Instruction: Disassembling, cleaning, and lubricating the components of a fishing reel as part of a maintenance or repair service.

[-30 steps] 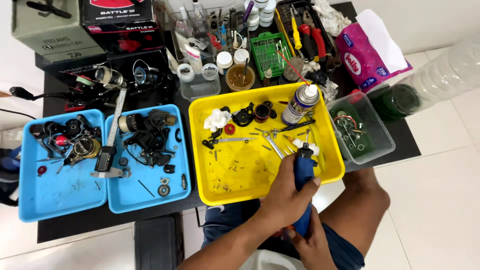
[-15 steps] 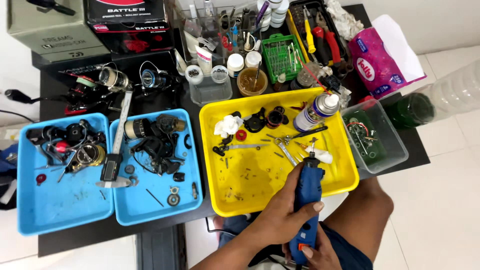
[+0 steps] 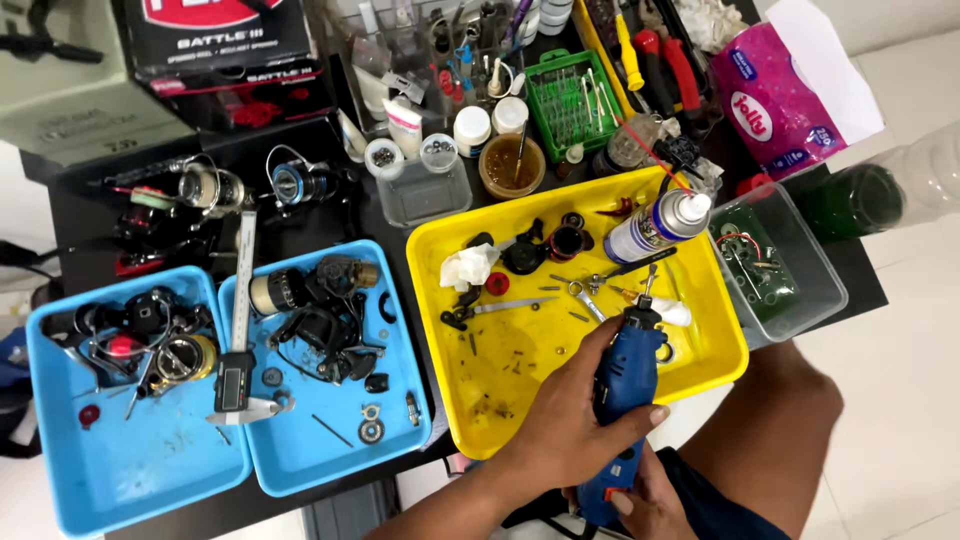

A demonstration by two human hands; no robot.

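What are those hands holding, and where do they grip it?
A blue rotary tool: the left hand wraps its middle body, and the right hand holds its rear end.

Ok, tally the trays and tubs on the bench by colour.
Blue trays: 2
Yellow tray: 1
Clear tubs: 2
Total: 5

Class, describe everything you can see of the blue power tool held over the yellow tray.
The blue rotary tool looks like plastic, with a dark nose and a thin bit aimed up and away at the yellow tray. It is tilted over the tray's near edge. The left hand wraps its body; the right hand holds its lower end, where a small orange patch shows.
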